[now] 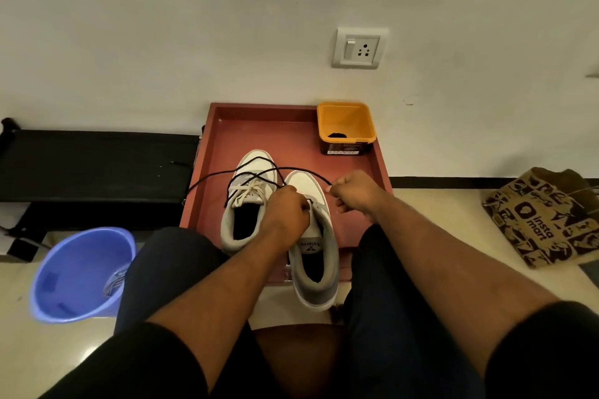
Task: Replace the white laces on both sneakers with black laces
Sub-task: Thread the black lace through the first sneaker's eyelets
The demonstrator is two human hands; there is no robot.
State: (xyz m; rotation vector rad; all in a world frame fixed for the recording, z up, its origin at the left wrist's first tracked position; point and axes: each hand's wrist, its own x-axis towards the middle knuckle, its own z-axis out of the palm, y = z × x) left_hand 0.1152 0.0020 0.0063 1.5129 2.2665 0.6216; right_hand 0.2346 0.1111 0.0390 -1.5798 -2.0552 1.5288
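Two grey and white sneakers stand side by side on a red tray [246, 136]. The left sneaker [243, 204] still carries a white lace [246, 193]. The right sneaker [316, 256] has a black lace [246, 172] running through its front eyelets, its long ends looping over the left sneaker and off the tray's left side. My left hand [285, 214] grips the right sneaker at its eyelets. My right hand [355, 191] pinches one end of the black lace just right of the toe.
An orange tub [346, 126] holding something dark sits in the tray's back right corner. A blue bucket [77, 272] with a white lace inside stands at my left knee. A printed paper bag [544, 217] lies right. A black bench [94, 165] is left, the wall behind.
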